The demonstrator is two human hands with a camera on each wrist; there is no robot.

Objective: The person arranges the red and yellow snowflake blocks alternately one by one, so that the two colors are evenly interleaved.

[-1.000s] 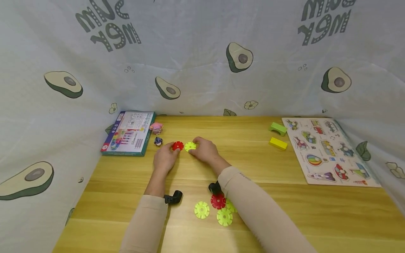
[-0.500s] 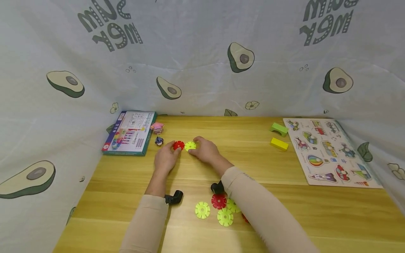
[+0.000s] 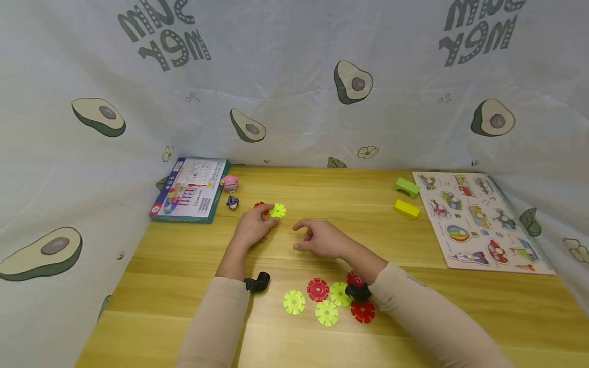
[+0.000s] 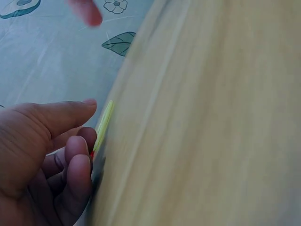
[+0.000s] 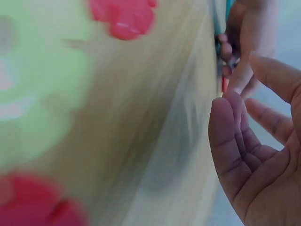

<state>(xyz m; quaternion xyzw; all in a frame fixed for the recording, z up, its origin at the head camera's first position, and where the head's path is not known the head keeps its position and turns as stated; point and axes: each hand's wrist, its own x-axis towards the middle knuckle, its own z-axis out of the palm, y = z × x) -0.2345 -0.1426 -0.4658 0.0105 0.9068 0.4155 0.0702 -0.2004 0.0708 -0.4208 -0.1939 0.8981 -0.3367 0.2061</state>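
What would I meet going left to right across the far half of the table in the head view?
Flat box, pink figurine with blue figurine below, left hand, yellow-green disc, right hand, green block with yellow block below, picture board.

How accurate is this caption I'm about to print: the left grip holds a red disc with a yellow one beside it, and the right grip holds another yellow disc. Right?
One slip: the head view shows the right grip empty. The left grip does hold the red disc, with the yellow one beside it.

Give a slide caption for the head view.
Left hand partly covers a red disc beside a yellow disc; right hand empty.
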